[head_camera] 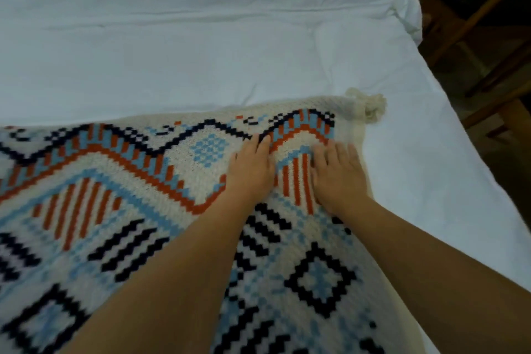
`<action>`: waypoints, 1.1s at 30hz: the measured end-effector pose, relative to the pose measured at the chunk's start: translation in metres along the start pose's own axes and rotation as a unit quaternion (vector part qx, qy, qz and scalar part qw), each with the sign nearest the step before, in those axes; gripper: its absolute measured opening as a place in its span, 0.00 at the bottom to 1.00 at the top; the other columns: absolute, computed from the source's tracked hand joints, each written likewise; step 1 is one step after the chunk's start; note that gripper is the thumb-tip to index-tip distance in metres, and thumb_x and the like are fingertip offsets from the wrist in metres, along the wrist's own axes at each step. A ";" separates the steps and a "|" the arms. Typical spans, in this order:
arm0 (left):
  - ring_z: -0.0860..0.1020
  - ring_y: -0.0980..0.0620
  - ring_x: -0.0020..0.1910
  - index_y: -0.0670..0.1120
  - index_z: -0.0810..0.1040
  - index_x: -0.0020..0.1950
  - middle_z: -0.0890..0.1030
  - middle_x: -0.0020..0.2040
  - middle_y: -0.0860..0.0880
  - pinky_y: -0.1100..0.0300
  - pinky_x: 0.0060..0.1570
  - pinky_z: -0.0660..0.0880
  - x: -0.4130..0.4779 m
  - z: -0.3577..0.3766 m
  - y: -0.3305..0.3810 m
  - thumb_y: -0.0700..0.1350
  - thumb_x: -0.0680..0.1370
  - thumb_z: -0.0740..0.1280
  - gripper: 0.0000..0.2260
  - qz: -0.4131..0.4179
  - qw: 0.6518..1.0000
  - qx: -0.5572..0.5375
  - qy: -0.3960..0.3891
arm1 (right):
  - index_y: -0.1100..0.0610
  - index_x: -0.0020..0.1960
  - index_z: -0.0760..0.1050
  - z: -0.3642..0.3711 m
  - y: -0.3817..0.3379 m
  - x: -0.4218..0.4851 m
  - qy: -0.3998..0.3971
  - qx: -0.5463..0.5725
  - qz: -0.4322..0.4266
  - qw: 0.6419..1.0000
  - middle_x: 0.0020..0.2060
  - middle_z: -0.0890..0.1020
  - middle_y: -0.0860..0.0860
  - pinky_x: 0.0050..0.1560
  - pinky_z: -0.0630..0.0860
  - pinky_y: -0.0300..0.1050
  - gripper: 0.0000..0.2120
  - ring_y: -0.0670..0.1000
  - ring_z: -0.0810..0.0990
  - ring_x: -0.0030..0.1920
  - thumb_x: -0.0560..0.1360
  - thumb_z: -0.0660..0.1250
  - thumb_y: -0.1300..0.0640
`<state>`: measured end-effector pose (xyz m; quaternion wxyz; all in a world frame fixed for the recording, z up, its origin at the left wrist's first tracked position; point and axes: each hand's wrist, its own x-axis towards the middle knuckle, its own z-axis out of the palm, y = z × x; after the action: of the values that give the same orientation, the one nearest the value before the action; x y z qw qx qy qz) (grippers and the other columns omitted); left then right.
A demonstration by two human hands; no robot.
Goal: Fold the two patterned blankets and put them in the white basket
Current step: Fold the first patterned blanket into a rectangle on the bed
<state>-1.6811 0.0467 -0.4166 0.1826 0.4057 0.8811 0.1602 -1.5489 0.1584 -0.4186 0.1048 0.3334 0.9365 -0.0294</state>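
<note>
One cream, orange and blue knitted blanket (143,181) under two hands, left hand (251,171) and right hand (337,178); one cream yarn tassel (370,109) beyond the right.

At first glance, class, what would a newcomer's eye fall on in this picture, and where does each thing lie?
The patterned blanket, knitted in orange, blue and black on cream, fills the lower half and lies on the white bed. Both hands press flat on it near its far right corner, left hand beside right hand. A cream tassel sticks out at that corner.
</note>
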 end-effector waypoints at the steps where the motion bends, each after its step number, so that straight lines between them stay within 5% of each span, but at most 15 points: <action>1: 0.54 0.47 0.75 0.47 0.54 0.76 0.55 0.77 0.46 0.46 0.73 0.54 -0.018 0.001 0.005 0.50 0.81 0.51 0.23 0.001 1.000 -0.002 -0.011 | 0.58 0.75 0.49 0.000 -0.004 -0.019 -0.003 0.002 -0.008 1.000 0.74 0.57 0.60 0.74 0.39 0.53 0.26 0.58 0.53 0.75 0.80 0.45 0.49; 6: 0.53 0.47 0.75 0.48 0.52 0.76 0.53 0.77 0.47 0.47 0.73 0.53 -0.118 0.002 0.018 0.51 0.82 0.51 0.23 0.008 0.996 0.041 -0.084 | 0.59 0.71 0.59 0.001 -0.017 -0.130 -0.031 -0.029 -0.023 0.999 0.66 0.69 0.59 0.72 0.48 0.56 0.23 0.58 0.66 0.66 0.80 0.48 0.50; 10: 0.55 0.48 0.75 0.48 0.52 0.76 0.57 0.76 0.48 0.47 0.72 0.54 -0.197 -0.007 0.027 0.50 0.82 0.51 0.23 0.117 0.981 0.100 -0.116 | 0.59 0.64 0.67 -0.007 -0.021 -0.229 -0.020 -0.019 0.009 1.000 0.59 0.75 0.56 0.72 0.52 0.54 0.18 0.57 0.72 0.60 0.79 0.50 0.52; 21: 0.61 0.48 0.72 0.47 0.54 0.75 0.62 0.74 0.47 0.50 0.68 0.60 -0.397 0.049 0.085 0.50 0.81 0.53 0.23 0.195 0.965 0.101 -0.142 | 0.57 0.63 0.66 0.014 -0.021 -0.428 -0.069 0.043 0.156 0.984 0.61 0.73 0.55 0.62 0.65 0.49 0.15 0.55 0.71 0.60 0.79 0.53 0.53; 25: 0.62 0.47 0.72 0.48 0.55 0.75 0.62 0.74 0.48 0.49 0.68 0.61 -0.442 0.082 0.088 0.54 0.80 0.55 0.26 0.149 0.964 0.116 -0.188 | 0.58 0.65 0.63 0.039 -0.001 -0.465 -0.079 0.089 0.197 0.973 0.63 0.70 0.57 0.61 0.67 0.51 0.18 0.57 0.69 0.62 0.78 0.55 0.50; 30: 0.56 0.46 0.75 0.49 0.49 0.76 0.55 0.77 0.48 0.48 0.70 0.59 -0.482 0.113 0.093 0.55 0.80 0.56 0.29 0.095 0.961 0.107 -0.238 | 0.59 0.74 0.49 0.066 0.024 -0.491 -0.125 0.244 0.260 0.926 0.74 0.55 0.60 0.69 0.62 0.59 0.30 0.60 0.57 0.73 0.78 0.56 0.48; 33: 0.56 0.46 0.75 0.49 0.48 0.77 0.55 0.77 0.47 0.49 0.70 0.59 -0.493 0.119 0.098 0.54 0.80 0.56 0.29 0.087 0.963 0.110 -0.232 | 0.60 0.74 0.52 0.072 0.028 -0.491 -0.080 0.301 0.301 0.901 0.71 0.63 0.59 0.67 0.64 0.61 0.33 0.60 0.62 0.70 0.76 0.61 0.49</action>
<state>-1.2653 -0.2583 -0.3853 0.3212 0.5247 0.7881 -0.0207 -1.1479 -0.1325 -0.3830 0.0783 0.6116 0.7264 -0.3035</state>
